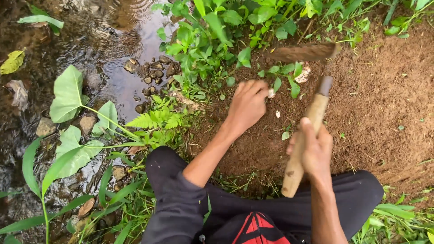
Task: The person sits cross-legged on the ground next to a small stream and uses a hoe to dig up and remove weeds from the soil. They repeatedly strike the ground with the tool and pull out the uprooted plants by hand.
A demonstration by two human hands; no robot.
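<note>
The right hand point(315, 151) clenches the sickle's wooden handle point(304, 140), blade point(304, 53) lying crosswise beyond the left hand point(247, 105), which pinches a pale root point(271, 93) in the soil point(384, 99).

this is looking like an outdoor spot on the bank of a small stream, not any indoor room. shallow water point(113, 27) is rippling over wet stones point(151, 72) along the left, with broad leaves point(68, 92), a fern point(153, 119) and grass point(131, 203) growing thick at its edge. to the right, bare brown soil point(389, 99) is lying loose and freshly turned beside low green weeds point(217, 36), and a person is crouching right on the ground between water and earth.
</note>
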